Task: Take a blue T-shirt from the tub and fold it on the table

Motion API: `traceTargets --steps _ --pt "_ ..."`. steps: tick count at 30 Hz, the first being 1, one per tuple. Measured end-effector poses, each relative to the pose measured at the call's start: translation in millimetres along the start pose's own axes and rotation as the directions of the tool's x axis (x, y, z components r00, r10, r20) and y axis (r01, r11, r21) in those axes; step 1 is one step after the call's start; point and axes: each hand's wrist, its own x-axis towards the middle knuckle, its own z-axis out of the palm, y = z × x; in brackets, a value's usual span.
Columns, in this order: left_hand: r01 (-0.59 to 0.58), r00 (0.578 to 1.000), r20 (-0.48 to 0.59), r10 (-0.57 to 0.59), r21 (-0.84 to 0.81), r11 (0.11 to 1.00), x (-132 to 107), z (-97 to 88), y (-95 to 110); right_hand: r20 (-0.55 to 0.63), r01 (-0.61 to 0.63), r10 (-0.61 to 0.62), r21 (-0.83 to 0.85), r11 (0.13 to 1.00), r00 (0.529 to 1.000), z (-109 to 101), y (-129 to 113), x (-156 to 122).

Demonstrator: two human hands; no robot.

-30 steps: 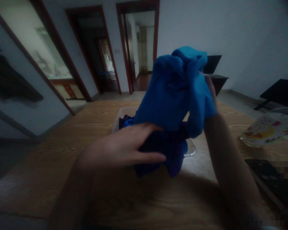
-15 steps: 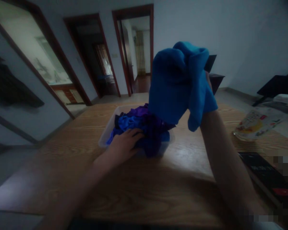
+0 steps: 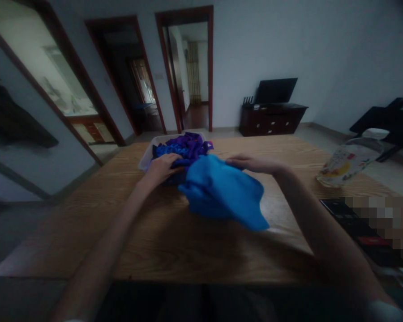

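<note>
A bright blue cloth point(image 3: 221, 190), perhaps a garment, hangs crumpled just over the table, nearer to me than the box. My right hand point(image 3: 246, 162) is closed on its upper edge, the fingertips partly hidden behind it. A translucent plastic box point(image 3: 147, 154) stands beyond it, piled with purple and dark blue clothes point(image 3: 191, 145). My left hand point(image 3: 164, 166) lies over the near left part of that pile, its fingers stretched out and pointing right. The near wall of the box is largely hidden by the hand and the cloth.
The wooden table point(image 3: 121, 241) stretches beneath. A clear plastic jug point(image 3: 351, 163) with a white lid stands to the right. Nearer, a dark flat box point(image 3: 359, 228) lies by my right forearm, partly pixelated. A television point(image 3: 277, 91) stands on a dark cabinet point(image 3: 272, 120) across the room.
My right hand has come down with the blue cloth, from high up to just over the table. The box appears farther away, and my left hand stays on the clothes.
</note>
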Motion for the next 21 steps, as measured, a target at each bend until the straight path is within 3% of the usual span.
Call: traceTargets --steps 2,3,6,8,12,16,19,21 --pt "-0.011 0.998 -0.059 0.01 -0.018 1.0 -9.6 -1.1 11.5 0.178 -0.012 0.071 -0.312 0.95 0.981 0.8 20.7 -4.5" --pt "-0.021 0.995 -0.098 0.019 -0.022 1.0 -16.4 -0.1 19.3 0.2 -0.025 0.123 -0.434 0.901 0.972 1.9 30.2 -9.7" --pt "-0.098 0.984 -0.153 0.09 -0.048 0.994 -45.3 10.7 48.0 0.052 -0.084 0.174 -0.718 0.691 0.983 13.0 46.1 -37.1" --pt "-0.181 0.978 -0.117 0.17 -0.089 0.979 -69.3 22.8 66.5 0.02 -0.105 0.189 -0.771 0.628 0.982 30.1 45.3 -60.0" --pt "-0.155 0.985 0.042 0.168 -0.222 0.963 -114.4 46.6 86.1 0.087 -0.09 0.206 -0.691 0.718 0.975 83.4 44.1 -95.3" --pt "0.0 0.976 0.201 0.085 -0.388 0.922 -145.6 54.8 82.6 -0.026 -0.123 0.145 -0.691 0.712 0.989 130.6 70.9 -109.3" --pt "0.028 0.963 0.253 0.089 -0.427 0.904 -163.1 49.5 81.0 -0.082 -0.099 0.064 -0.56 0.822 0.995 142.6 83.8 -116.4" --pt "0.021 0.956 0.272 0.108 -0.433 0.901 -172.4 45.1 85.1 -0.113 -0.034 -0.01 -0.38 0.924 0.994 140.0 76.9 -123.4"
